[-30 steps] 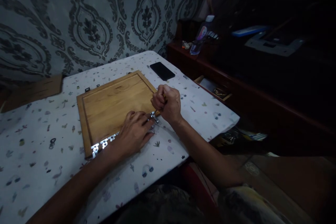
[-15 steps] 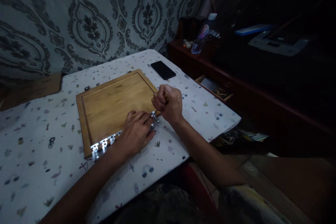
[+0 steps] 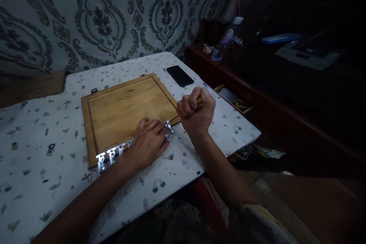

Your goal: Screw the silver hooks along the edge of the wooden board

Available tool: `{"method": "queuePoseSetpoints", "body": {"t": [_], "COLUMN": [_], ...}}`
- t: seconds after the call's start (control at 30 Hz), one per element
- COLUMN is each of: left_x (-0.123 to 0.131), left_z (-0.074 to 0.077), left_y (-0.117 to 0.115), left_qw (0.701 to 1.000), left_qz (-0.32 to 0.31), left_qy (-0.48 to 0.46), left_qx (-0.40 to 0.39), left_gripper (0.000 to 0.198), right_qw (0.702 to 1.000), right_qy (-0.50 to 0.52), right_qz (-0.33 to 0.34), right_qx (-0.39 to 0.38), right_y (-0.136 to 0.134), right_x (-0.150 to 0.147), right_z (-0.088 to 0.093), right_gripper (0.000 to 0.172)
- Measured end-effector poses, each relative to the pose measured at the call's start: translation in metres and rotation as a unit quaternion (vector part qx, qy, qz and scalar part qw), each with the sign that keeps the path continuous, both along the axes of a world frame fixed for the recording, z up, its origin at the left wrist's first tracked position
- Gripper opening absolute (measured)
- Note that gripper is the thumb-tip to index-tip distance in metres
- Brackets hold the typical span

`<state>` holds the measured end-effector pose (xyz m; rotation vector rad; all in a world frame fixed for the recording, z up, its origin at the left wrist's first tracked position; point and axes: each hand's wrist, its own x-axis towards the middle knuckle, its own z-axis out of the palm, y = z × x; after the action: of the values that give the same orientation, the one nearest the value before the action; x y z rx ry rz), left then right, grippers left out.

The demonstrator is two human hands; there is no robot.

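Note:
A framed wooden panel (image 3: 128,108), like a cabinet door, lies flat on the table. Several shiny metal hinges (image 3: 112,155) line its near edge, some covered by my left hand (image 3: 151,141). That hand rests over the edge with its fingers spread and lightly bent, pressing on the panel and hinges. One hinge (image 3: 169,127) shows just past its fingertips, near the right corner. My right hand (image 3: 196,112) is a closed fist above that corner, wrapped round a screwdriver with a yellow handle (image 3: 199,102). Most of the tool is hidden by the fingers.
A black phone (image 3: 180,75) lies beyond the panel on the patterned tablecloth (image 3: 68,133). Cardboard (image 3: 34,87) is at the far left. To the right stand a dark red desk (image 3: 237,80), a plastic bottle (image 3: 225,40) and a partly open drawer (image 3: 234,99).
My right fist has moved right and slightly away from the hinge at the corner, still round the screwdriver. My left hand stays on the panel edge. The view has shifted slightly.

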<state>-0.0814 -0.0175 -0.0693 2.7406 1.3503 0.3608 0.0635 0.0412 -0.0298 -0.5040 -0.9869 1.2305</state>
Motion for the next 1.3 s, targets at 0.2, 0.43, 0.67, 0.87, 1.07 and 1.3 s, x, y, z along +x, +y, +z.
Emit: {"method": "queuePoseSetpoints", "body": {"t": [0.2, 0.43, 0.67, 0.87, 1.07, 1.3], "left_x": [-0.001, -0.002, -0.002, -0.002, -0.001, -0.001], "left_z": [-0.002, -0.003, -0.002, -0.003, -0.003, -0.001], "left_y": [0.000, 0.001, 0.000, 0.000, 0.000, 0.001], "left_qw": [1.000, 1.000, 1.000, 1.000, 1.000, 1.000], "left_qz": [-0.002, -0.002, -0.004, -0.003, -0.006, -0.004], "left_qy": [-0.006, -0.006, -0.001, -0.007, -0.001, 0.004], "left_qx": [0.014, 0.019, 0.017, 0.021, 0.011, -0.008], "left_gripper": [0.020, 0.020, 0.021, 0.020, 0.021, 0.022], "right_qw": [1.000, 0.999, 0.999, 0.999, 0.999, 0.999], "right_qy": [-0.002, -0.004, -0.011, -0.018, -0.033, -0.006], "right_qz": [0.021, 0.029, 0.042, 0.042, 0.040, 0.052], "right_qx": [0.014, 0.018, 0.014, 0.001, 0.013, 0.012], "right_y": [-0.004, -0.001, 0.001, 0.002, 0.001, 0.001], "right_x": [-0.002, -0.004, -0.005, -0.006, -0.011, -0.011], "right_z": [0.001, -0.002, -0.004, -0.003, -0.001, 0.000], "right_gripper": [0.053, 0.052, 0.054, 0.053, 0.057, 0.054]}}
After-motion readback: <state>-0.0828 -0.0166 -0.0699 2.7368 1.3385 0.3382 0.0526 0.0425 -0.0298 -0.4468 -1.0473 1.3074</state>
